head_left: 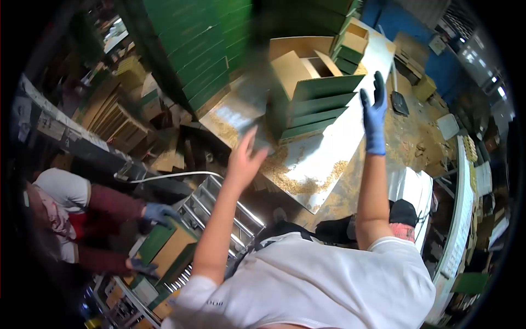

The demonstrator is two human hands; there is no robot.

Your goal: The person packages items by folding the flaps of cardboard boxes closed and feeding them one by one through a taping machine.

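My bare left hand (246,159) is open, its fingers spread and a little blurred, over the near left part of the white table (307,159). Just beyond it stands a stack of green cardboard boxes (315,118), the top one with raised brown flaps. My right hand (375,115), in a blue glove, is raised at the stack's right side with the fingers stretched out. Neither hand holds anything. Whether the right fingertips touch the boxes I cannot tell.
Tall green box stacks (197,49) rise behind on the left. More open boxes (350,44) stand at the table's far end. Sawdust-like crumbs (296,178) cover the near edge. At lower left a co-worker's gloved hands hold a green box (170,247) beside a roller conveyor (205,203).
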